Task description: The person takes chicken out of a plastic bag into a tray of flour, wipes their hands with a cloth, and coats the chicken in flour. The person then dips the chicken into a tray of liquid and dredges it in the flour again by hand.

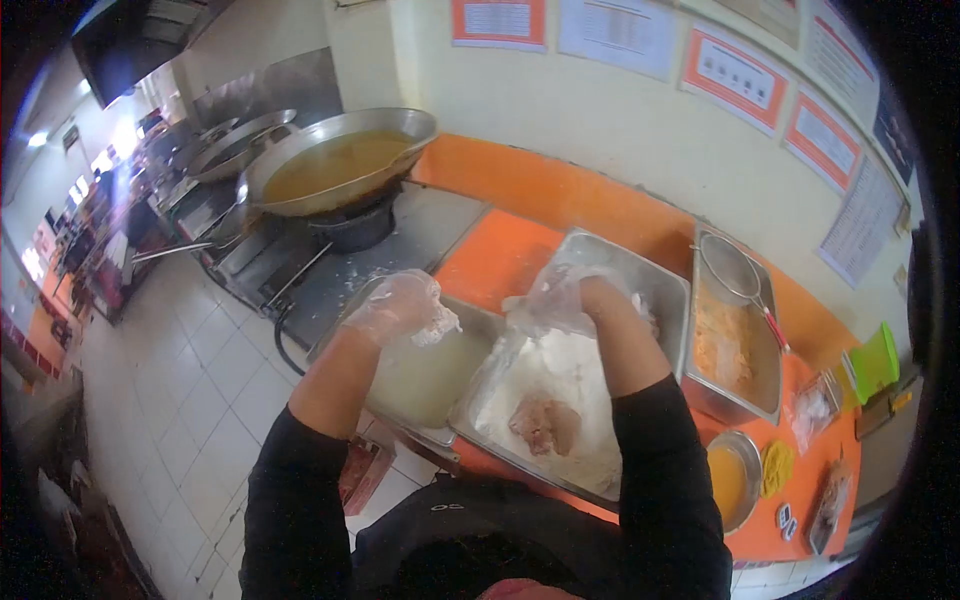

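- Just beyond the left hand's [395, 308] fingers, to their right, the flour tray [530, 474] begins; this hand is over the tray of cloudy liquid [436, 436], its fingers curled and caked in white. Whether they close on anything, I cannot tell.
- Near the far edge of the flour, the right hand [562, 300] is raised, palm turned down and partly hidden by its wrist; its grip cannot be made out. The hands are apart from each other.
- Below the right hand, on the side nearer the body, a piece of meat [545, 425] lies in the flour, touched by neither hand; the loose white bed probably lets its surface take a coating.
- Both hands wear clear plastic gloves, likely to keep wet and powder off the skin.
- Left of the flour, the liquid tray sits right alongside, presumably to keep reach short and catch drips.
- Beyond the left hand, the wok [330, 203] stands on its burner, apart from the powder.
- Right of the right hand, a strainer [730, 265] rests across the crumb tray [722, 402], perhaps to stay handy.
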### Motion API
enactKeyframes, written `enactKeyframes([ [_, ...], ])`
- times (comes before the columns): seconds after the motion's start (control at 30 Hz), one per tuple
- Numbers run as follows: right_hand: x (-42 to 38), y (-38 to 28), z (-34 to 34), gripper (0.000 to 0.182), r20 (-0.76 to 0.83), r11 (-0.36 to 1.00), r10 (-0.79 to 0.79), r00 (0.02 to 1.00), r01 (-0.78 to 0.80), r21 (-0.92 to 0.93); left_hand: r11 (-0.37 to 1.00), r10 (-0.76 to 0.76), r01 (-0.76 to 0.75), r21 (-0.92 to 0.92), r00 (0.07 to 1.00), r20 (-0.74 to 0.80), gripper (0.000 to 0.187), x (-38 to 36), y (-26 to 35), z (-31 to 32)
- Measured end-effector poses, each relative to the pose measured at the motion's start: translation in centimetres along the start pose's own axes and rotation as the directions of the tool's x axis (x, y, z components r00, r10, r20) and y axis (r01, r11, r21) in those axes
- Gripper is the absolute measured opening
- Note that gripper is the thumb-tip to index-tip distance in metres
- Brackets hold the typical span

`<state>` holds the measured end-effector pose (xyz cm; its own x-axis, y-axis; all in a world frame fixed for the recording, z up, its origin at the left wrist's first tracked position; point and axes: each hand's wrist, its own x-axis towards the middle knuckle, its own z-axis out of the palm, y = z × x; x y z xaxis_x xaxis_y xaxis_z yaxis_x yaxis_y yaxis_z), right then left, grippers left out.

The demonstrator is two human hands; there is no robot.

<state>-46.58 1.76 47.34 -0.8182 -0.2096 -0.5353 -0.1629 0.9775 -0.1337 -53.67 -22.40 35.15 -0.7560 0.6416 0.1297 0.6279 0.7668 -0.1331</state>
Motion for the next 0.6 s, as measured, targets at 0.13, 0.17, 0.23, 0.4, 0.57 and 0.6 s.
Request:
enactKeyframes([
  [0.13,9.0,-5.1,3.3,0.046,-0.155,0.973,-0.206,0.966,0.185,-0.139,0.976,-0.197,0.174,0.134,0.963,0.185,0.025,-1.7,-2.4,4.9],
  [0.17,9.9,-6.4,4.0,0.045,-0.174,0.962,-0.248,0.953,0.222,-0.158,0.967,-0.254,0.247,0.064,0.946,0.201,0.027,-2.4,-2.7,5.7],
  [0.23,11.9,-8.7,5.7,0.042,-0.179,0.951,-0.285,0.942,0.253,-0.18,0.952,-0.301,0.306,0.006,0.932,0.204,0.029,-3.7,-4.7,11.2],
  [0.4,21.3,-10.6,11.4,0.038,-0.041,0.887,-0.336,0.941,0.302,-0.348,0.814,-0.565,0.578,-0.058,0.811,0.152,0.024,-6.9,-5.2,17.3],
  [0.57,32.9,-7.9,18.7,0.035,0.1,0.82,-0.311,0.945,0.32,-0.474,0.869,-0.438,0.464,-0.17,0.883,0.171,0.023,-9.3,-5.3,14.3],
  [0.6,31.7,-8.5,18.2,0.034,0.198,0.758,-0.303,0.932,0.361,-0.543,0.855,-0.452,0.474,-0.211,0.88,0.147,0.023,-9.5,-5.2,14.6],
])
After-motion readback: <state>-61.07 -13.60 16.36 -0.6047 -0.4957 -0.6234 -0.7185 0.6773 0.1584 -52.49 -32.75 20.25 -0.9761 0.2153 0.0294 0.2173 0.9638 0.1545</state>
